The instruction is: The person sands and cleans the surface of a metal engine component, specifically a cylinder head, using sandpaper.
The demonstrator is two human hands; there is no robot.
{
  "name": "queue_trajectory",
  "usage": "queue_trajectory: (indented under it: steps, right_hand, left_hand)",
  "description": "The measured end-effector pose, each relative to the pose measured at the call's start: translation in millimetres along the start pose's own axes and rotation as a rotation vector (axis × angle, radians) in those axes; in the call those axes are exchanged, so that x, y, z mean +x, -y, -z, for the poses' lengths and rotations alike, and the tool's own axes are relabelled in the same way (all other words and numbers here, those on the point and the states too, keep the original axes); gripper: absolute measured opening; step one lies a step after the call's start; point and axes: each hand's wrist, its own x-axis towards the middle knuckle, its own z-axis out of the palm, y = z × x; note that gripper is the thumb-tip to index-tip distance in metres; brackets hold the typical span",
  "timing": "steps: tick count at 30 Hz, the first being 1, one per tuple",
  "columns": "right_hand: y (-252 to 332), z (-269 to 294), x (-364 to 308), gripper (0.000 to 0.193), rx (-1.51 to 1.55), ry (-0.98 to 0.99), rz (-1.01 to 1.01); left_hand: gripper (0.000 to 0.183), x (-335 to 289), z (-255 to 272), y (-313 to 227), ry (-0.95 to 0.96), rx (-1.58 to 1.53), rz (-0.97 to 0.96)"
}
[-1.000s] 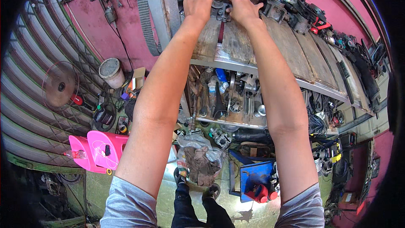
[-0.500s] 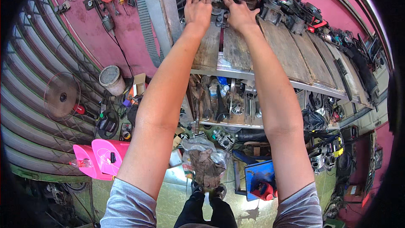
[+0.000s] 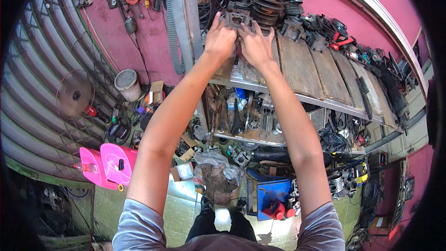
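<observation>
Both my arms reach forward to the top of a wooden-plank workbench (image 3: pixel 297 67). Between my hands sits a grey metal engine casting (image 3: pixel 236 19) with an uneven, forked outline. My left hand (image 3: pixel 220 41) grips its left side, index finger stretched forward and the others curled. My right hand (image 3: pixel 256 46) holds its near right side, with some fingers reaching over it and the little finger spread outward. The hands cover the casting's lower part. Right behind it stand stacks of finned cylinder parts (image 3: pixel 268 4), dark and greasy.
A grey post (image 3: pixel 184 23) rises left of my left hand. More engine parts (image 3: pixel 320 32) line the back right of the bench. Tools lie on the lower shelf (image 3: pixel 251 138). Below are a crumpled cloth (image 3: pixel 220 183), a blue tray (image 3: pixel 269 195) and a pink container (image 3: pixel 118 165).
My hands have drawn back toward me and closer together, my right hand curling in around the casting. The whole view has shifted a little, showing more of the wall behind.
</observation>
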Motion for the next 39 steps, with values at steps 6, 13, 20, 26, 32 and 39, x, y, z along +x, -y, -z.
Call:
queue_trajectory:
  steps: [6,13,20,26,32,39]
  right_hand:
    - [17,42,-51,0.033,0.018,-0.091,0.126]
    - [15,114,-155,0.033,0.098,-0.085,0.136]
    - [1,121,-287,0.028,0.239,0.132,-0.018]
    - [-13,107,-408,0.031,0.242,0.361,-0.352]
    - [-26,106,-515,0.036,0.189,0.509,-0.627]
    - [-57,104,-616,0.034,0.067,0.676,-0.811]
  left_hand:
    - [0.014,-46,42,-28,-0.025,-0.137,0.014]
    - [0.013,-100,105,-102,-0.077,-0.327,-0.053]
    - [0.020,-189,83,-219,0.031,-0.708,0.067]
    - [0.022,-240,45,-332,0.234,-0.845,0.176]
    - [0.018,-279,20,-426,0.488,-0.904,0.035]
    - [0.016,-311,-11,-530,0.587,-0.923,-0.189]
